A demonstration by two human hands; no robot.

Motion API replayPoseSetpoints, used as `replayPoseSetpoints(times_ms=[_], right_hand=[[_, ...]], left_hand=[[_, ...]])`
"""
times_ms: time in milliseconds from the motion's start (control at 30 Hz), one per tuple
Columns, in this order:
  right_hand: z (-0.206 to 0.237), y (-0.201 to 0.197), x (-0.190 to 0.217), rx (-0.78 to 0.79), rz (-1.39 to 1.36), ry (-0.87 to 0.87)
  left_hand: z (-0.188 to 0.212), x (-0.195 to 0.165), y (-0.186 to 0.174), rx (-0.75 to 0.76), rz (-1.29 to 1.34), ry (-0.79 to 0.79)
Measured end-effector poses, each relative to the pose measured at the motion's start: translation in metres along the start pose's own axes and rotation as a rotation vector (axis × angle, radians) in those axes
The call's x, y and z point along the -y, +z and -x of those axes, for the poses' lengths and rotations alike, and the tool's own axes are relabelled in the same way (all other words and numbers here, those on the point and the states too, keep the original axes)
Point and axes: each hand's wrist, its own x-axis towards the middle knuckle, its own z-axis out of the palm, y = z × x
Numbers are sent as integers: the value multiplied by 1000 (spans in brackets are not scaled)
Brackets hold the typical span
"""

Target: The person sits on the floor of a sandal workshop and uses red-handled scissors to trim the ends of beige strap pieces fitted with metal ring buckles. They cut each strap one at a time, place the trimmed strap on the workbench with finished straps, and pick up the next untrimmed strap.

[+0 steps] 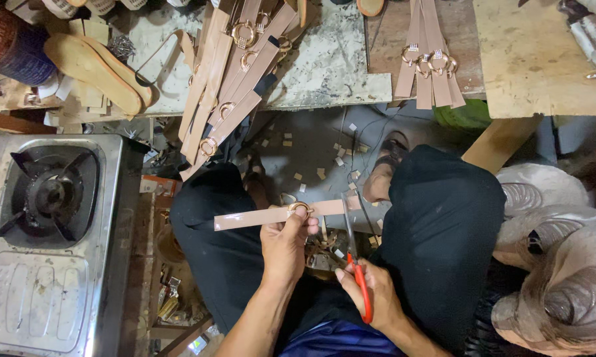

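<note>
Your left hand [286, 246] pinches a tan strap [271, 215] with a gold ring [300, 209]; your right hand [371, 294] grips red-handled scissors [355, 254] at its end.

Tan strap [271, 215] with gold ring [300, 209], red-handled scissors [359, 277] (blades grey).

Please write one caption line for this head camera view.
Left hand holds a ringed tan strap; right hand cuts it with red-handled scissors.

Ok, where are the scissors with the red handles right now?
In the head view, the red-handled scissors are in the right hand, low and centre-right, blades at the right end of the tan strap held by the left hand.
</note>
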Motion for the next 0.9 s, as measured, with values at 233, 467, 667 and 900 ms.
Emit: replayPoseSetpoints(times_ms=[233,467,667,900], right_hand=[[-15,-8,-27,22,-157,108],[-22,-30,-48,38,-178,250],[-21,-45,-54,76,-199,235],[-35,-67,-38,100,-236,256]], left_hand=[[-8,0,13,178,-301,103],[-30,-22,96,478,-929,103],[-80,4,217,745,-701,146],[-154,20,321,662,-1010,340]])
